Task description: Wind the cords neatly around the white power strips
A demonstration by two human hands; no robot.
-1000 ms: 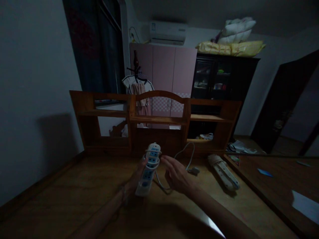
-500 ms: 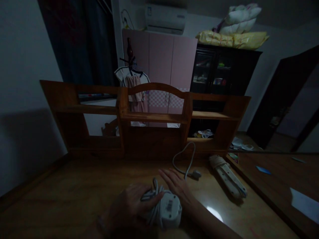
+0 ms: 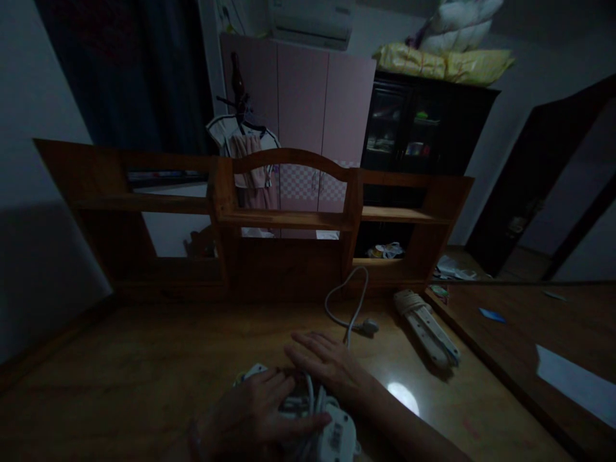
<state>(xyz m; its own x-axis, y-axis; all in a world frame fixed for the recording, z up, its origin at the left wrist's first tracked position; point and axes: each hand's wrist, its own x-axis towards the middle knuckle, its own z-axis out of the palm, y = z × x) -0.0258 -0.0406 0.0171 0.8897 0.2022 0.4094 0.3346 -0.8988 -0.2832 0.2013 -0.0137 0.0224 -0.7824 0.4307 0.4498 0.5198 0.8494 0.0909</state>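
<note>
Desk (image 3: 192, 340) below: the power strip (image 3: 335, 436) has flipped, cord (image 3: 309, 393) uppermost; left hand (image 3: 262, 407) clasps it, right hand (image 3: 325, 366) straight-fingered, hold unclear.

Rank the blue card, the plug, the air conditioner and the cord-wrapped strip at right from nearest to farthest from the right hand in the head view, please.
1. Plug: just beyond the right hand, to its right.
2. Cord-wrapped strip: farther right.
3. Blue card: right again, past the strip.
4. Air conditioner: high at the back of the room.
</note>
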